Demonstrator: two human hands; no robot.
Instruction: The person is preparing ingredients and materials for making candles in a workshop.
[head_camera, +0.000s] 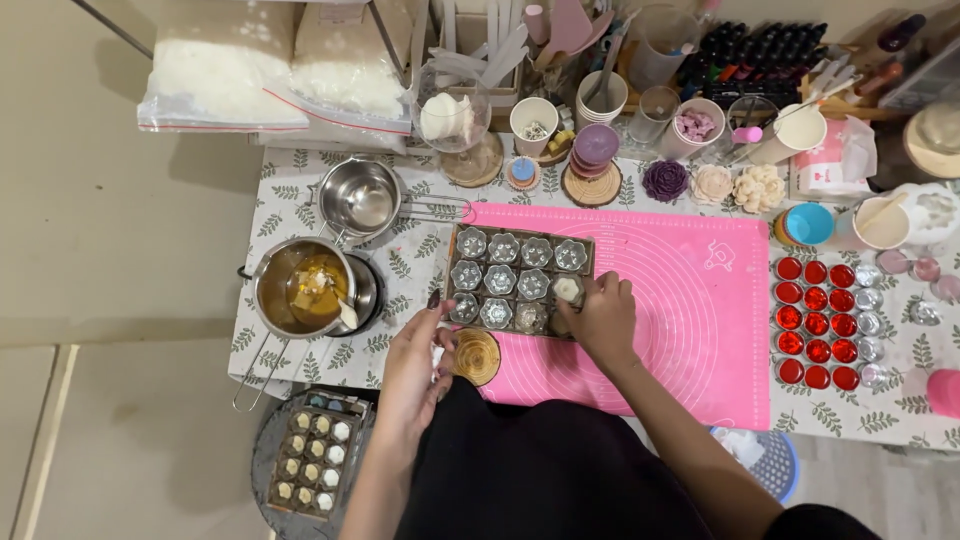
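Right hand (602, 318) is closed in a pinch grip on a small pale candle piece (567, 290), held at the right end of the mould tray (517, 279), over the third row's last cavity. The piece is roundish, so no clear long axis can be told; it sits just ahead of the fingertips, toward the tray. Left hand (418, 368) is loosely curled, fingers resting at the tray's near-left corner; whether anything is gripped cannot be told. The tray is a dark rectangle, long axis running left-right across the surface, filled with flower-shaped metal moulds. It lies on the left edge of a pink mat (680, 300). A round wooden coaster (477, 356) is seen just below the tray, between the two hands. To the left, a steel pot (300, 288) of yellow melted wax is set on the leaf-print cloth, with an empty steel pot (360, 198) behind it. Red-filled cups (817, 322) are lined up in rows at the right. A second tray (312, 462) with pale pieces is placed low left, beside the person's black clothing.
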